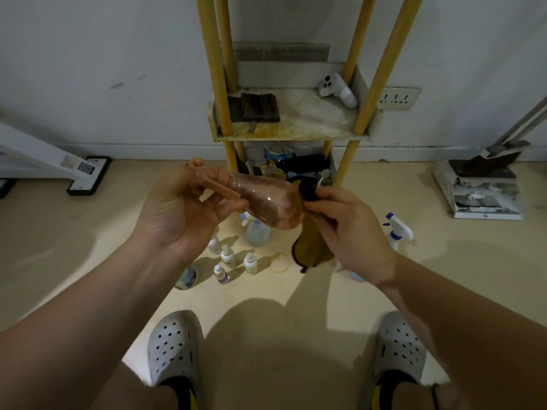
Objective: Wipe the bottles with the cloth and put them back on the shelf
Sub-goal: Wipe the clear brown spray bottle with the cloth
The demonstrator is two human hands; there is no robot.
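Your left hand [180, 214] holds the bottle [266, 202], right hand [349, 229] pinches the cloth [310, 247]; other bottles [233, 261] wait on the floor [88, 247], shelf [310, 122] unfilled.

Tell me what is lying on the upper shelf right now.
On the upper shelf lie a dark folded cloth at left and a white handheld controller at right. The yellow posts hide small parts of the surface.

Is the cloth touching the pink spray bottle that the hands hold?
Touching. The head view shows the right hand pressing the cloth against the base of the pink spray bottle.
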